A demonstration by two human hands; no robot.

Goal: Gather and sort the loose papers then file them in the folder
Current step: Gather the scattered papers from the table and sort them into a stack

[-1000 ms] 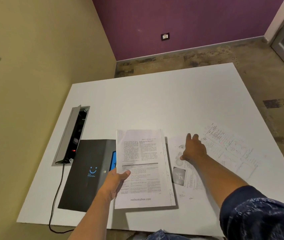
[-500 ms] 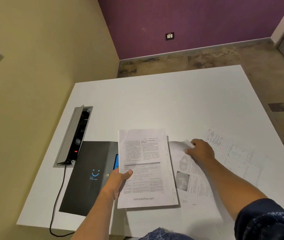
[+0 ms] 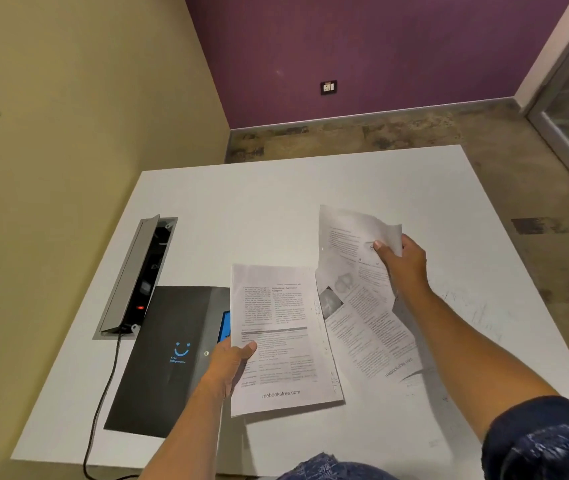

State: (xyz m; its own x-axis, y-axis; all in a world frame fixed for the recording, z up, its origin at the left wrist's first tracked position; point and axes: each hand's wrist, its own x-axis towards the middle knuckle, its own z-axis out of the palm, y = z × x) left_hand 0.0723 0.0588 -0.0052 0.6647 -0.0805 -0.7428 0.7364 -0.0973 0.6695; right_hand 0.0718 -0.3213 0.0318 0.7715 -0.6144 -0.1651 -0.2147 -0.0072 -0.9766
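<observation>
My left hand (image 3: pixel 230 362) grips a stack of printed papers (image 3: pixel 284 344) by its left edge, thumb on top, just above the white table (image 3: pixel 276 209). Under its left side lies a dark folder (image 3: pixel 165 358) with a blue smile logo, flat on the table. My right hand (image 3: pixel 405 262) pinches the top corner of a single printed sheet (image 3: pixel 355 306) and holds it lifted and curled to the right of the stack; its lower end hangs near the table. A pale printed sheet (image 3: pixel 473 306) lies flat on the table right of my right arm.
An open cable box (image 3: pixel 137 275) is set into the table's left side, with a black cable (image 3: pixel 103 403) running off the front edge. A yellow wall is on the left, a purple wall at the back, a glass door at the far right.
My right hand went from pressing the sheet flat to pinching its top corner and lifting it off the table. My left hand has kept holding the stack.
</observation>
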